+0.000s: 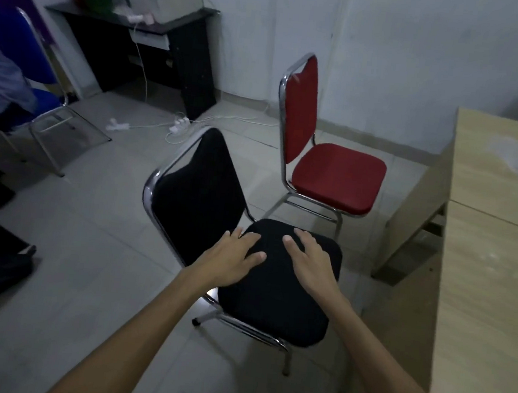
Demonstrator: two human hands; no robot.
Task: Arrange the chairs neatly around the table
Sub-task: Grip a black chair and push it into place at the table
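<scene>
Both hands lie flat with fingers spread and gripping nothing, the left hand [235, 260] and right hand [310, 261] side by side on the seat of the black chair [274, 288]. This chair stands on the tiled floor [90, 244], just left of the bench [494, 248]. Beyond it, the red chair [334, 178] faces the bench. No readable writing shows.

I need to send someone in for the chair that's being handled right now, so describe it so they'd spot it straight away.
Start at the light wooden table on the right; two chairs stand on the tiled floor to its left. The black chair is the nearer one, with the left hand and right hand spread open over its seat. Its neighbour has the same chrome frame, but it is a red chair.
</scene>
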